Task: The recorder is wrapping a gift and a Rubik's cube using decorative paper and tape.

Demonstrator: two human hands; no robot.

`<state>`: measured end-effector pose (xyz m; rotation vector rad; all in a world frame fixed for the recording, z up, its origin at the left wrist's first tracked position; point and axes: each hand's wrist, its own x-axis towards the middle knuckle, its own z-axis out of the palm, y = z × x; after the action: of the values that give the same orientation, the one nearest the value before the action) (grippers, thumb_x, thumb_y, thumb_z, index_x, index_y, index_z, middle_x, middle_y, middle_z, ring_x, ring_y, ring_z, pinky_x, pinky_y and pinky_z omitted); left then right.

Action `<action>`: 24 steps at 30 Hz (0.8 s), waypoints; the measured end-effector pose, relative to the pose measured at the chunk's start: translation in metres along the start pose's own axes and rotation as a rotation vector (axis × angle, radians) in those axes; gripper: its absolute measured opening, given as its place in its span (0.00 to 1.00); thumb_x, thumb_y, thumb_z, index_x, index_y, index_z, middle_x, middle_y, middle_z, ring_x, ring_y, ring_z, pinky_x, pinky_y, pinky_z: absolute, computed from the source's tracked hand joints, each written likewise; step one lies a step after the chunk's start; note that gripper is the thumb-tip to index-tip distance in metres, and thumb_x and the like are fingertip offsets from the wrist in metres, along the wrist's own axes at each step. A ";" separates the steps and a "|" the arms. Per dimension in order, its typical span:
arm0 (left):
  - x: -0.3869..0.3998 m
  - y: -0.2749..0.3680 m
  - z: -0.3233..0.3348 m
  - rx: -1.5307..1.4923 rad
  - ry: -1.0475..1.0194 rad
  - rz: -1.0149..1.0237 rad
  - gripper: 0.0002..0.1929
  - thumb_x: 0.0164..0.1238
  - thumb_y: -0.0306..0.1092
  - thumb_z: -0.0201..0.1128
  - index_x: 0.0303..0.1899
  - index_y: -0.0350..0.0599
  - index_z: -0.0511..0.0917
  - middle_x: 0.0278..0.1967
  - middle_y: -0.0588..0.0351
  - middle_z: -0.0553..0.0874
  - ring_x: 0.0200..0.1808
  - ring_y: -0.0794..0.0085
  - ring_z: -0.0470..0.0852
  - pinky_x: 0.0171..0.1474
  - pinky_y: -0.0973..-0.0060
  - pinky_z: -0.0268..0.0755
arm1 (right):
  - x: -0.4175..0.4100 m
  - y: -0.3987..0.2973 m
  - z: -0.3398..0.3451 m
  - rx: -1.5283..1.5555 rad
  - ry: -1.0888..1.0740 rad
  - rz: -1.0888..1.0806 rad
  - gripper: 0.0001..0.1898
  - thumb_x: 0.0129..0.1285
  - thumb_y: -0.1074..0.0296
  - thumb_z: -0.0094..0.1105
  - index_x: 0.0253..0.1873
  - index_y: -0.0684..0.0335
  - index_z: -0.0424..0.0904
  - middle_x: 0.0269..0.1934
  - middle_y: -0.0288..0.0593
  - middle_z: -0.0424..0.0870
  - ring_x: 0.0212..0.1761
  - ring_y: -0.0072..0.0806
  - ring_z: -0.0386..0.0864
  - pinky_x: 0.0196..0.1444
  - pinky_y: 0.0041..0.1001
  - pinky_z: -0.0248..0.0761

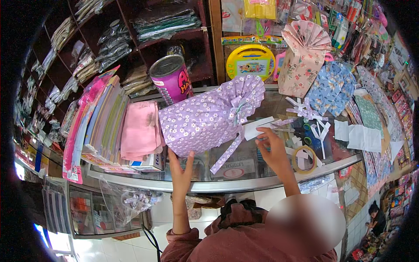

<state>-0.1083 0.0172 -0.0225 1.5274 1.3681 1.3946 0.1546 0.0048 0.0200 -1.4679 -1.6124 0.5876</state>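
Observation:
A box-like gift [203, 121] in purple daisy-print paper lies tilted on the glass counter, with a fanned, pleated top. A paper bow [240, 110] sits at its gathered neck, and a matching strip [226, 156] trails from there. My left hand [181, 165] grips the gift's lower end, thumb on the near edge and some fingers hidden beneath. At the bow's right, the fingertips of my right hand [271, 145] meet a folded white paper strip [257, 127]; whether they pinch it is unclear. Scissors [285, 130] lie just beyond, partly covered.
A tape roll [304, 159] and paper scraps [320, 134] lie at right. Behind them are a pink floral gift [302, 62] and a blue one [333, 86]. A purple can [172, 78], pink cloth [140, 129] and upright books [106, 118] flank the left. A metal rim [222, 186] edges the counter.

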 end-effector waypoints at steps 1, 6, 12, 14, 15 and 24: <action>0.000 -0.001 0.000 0.013 -0.012 -0.004 0.36 0.66 0.33 0.60 0.68 0.31 0.49 0.63 0.39 0.63 0.62 0.60 0.66 0.64 0.69 0.55 | -0.003 -0.003 -0.002 -0.095 0.046 -0.032 0.16 0.62 0.73 0.56 0.56 0.62 0.71 0.38 0.44 0.80 0.40 0.30 0.82 0.42 0.26 0.72; -0.004 0.012 -0.002 0.076 0.044 0.062 0.46 0.58 0.34 0.68 0.70 0.33 0.44 0.61 0.39 0.63 0.59 0.58 0.68 0.61 0.67 0.60 | -0.017 -0.022 0.014 0.008 -0.060 -0.098 0.14 0.62 0.74 0.57 0.53 0.63 0.74 0.39 0.44 0.82 0.41 0.30 0.82 0.42 0.27 0.72; -0.009 0.008 -0.008 0.260 -0.025 0.079 0.58 0.42 0.38 0.78 0.69 0.34 0.43 0.58 0.40 0.63 0.59 0.58 0.67 0.61 0.66 0.62 | -0.023 -0.039 0.031 0.148 -0.191 -0.166 0.09 0.60 0.76 0.58 0.46 0.66 0.78 0.39 0.45 0.82 0.40 0.30 0.82 0.43 0.26 0.72; -0.003 -0.001 -0.009 0.013 -0.063 0.053 0.60 0.38 0.38 0.80 0.68 0.34 0.42 0.61 0.40 0.59 0.61 0.58 0.64 0.63 0.65 0.60 | -0.022 -0.041 0.035 0.156 -0.205 -0.169 0.09 0.60 0.77 0.58 0.45 0.67 0.79 0.39 0.45 0.82 0.40 0.30 0.82 0.44 0.26 0.72; 0.000 -0.005 -0.007 0.012 -0.056 0.054 0.60 0.38 0.38 0.80 0.68 0.34 0.42 0.61 0.40 0.59 0.61 0.58 0.64 0.63 0.65 0.60 | -0.022 -0.042 0.035 0.164 -0.194 -0.174 0.09 0.60 0.77 0.58 0.45 0.67 0.79 0.38 0.45 0.83 0.40 0.30 0.82 0.44 0.26 0.72; 0.012 0.001 0.010 -0.127 0.050 0.116 0.62 0.35 0.34 0.80 0.70 0.42 0.41 0.66 0.42 0.54 0.66 0.58 0.59 0.66 0.62 0.56 | -0.030 -0.034 0.043 0.223 -0.131 -0.160 0.08 0.60 0.79 0.58 0.45 0.67 0.79 0.36 0.45 0.83 0.38 0.29 0.82 0.43 0.25 0.72</action>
<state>-0.1001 0.0300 -0.0208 1.5177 1.2117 1.5700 0.0981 -0.0222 0.0169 -1.1456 -1.6865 0.7576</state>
